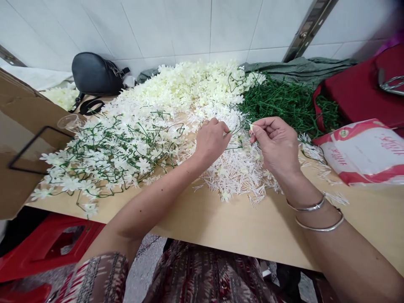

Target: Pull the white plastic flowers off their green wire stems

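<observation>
My left hand (212,138) pinches a thin green plastic stem (234,133) over the middle of the table. Just to its right, my right hand (274,141) is closed, with a small whitish flower piece (251,128) between thumb and forefinger. The two hands are a short way apart. Beneath them spreads a heap of fine white stamen pieces (233,170). Green stems (287,101) lie piled behind my right hand. Loose cream blossoms (189,84) are heaped at the back. On the left lie white flowers joined to green stems (120,147).
A black bag (96,75) stands at the back left, beside a cardboard box (28,139). To the right are a red bag (353,86) and a white-and-pink plastic package (366,151). The tiled wall (189,29) bounds the table (233,233) behind. A red stool (47,248) is below left.
</observation>
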Demonstrator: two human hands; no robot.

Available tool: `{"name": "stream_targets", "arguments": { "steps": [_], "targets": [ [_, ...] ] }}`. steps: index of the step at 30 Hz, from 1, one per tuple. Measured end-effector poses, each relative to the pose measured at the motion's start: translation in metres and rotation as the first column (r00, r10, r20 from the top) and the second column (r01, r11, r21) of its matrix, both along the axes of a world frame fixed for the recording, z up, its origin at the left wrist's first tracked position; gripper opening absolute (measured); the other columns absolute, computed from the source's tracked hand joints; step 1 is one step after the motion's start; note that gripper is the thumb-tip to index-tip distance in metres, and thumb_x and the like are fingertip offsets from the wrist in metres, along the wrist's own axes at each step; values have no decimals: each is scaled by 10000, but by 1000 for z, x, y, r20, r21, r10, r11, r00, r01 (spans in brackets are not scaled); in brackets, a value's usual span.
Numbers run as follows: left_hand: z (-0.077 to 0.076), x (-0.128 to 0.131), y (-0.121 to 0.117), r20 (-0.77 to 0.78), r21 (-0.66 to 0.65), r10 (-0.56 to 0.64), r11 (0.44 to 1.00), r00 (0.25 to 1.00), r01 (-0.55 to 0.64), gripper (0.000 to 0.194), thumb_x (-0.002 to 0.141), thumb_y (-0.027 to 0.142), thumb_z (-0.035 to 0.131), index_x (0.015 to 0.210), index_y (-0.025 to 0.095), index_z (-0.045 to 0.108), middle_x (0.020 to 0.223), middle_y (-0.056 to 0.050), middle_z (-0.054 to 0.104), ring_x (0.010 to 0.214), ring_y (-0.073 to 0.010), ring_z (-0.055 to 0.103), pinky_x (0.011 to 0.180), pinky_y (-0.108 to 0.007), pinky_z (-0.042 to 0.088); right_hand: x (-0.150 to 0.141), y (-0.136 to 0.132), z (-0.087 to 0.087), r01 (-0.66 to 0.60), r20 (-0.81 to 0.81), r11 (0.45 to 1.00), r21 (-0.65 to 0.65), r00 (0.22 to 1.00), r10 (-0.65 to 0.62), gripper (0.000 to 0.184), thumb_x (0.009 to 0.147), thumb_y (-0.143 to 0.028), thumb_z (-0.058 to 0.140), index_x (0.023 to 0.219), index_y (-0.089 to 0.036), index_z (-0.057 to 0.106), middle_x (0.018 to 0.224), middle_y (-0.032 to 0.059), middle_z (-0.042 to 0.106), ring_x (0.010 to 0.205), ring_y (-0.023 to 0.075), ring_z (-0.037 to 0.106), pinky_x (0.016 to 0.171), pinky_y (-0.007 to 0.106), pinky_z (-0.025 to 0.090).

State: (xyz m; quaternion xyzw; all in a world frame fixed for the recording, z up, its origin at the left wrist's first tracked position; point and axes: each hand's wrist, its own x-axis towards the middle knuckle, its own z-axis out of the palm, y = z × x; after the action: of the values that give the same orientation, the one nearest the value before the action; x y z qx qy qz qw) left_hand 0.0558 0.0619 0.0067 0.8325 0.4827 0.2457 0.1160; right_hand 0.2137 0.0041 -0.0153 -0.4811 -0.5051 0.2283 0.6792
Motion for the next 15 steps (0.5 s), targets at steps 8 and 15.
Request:
{"name": "stream_targets", "arguments": {
  "steps": [8, 15],
  "targets": [
    [13, -30, -21, 483, -33, -155, 980, 862, 195, 68, 923, 164, 658, 940, 216, 698, 957, -27, 752, 883, -149, 656, 869, -326, 529, -10, -10, 14, -138, 88, 988, -63, 986, 143, 94, 902, -191, 667, 927, -275, 633, 720, -29, 630, 595, 136, 604, 592, 317, 512],
    [8, -60, -54, 696, -303, -23, 896, 718, 323, 90, 914, 264, 694, 956, 185, 683, 803, -11, 682, 698, -97, 623, 645, -226, 510, -29, -34, 34, -199, 237, 970, -138, 945, 227, 49, 907, -227, 696, 891, -260, 664, 671, -22, 650, 607, 152, 621, 615, 321, 511]
  ]
}}
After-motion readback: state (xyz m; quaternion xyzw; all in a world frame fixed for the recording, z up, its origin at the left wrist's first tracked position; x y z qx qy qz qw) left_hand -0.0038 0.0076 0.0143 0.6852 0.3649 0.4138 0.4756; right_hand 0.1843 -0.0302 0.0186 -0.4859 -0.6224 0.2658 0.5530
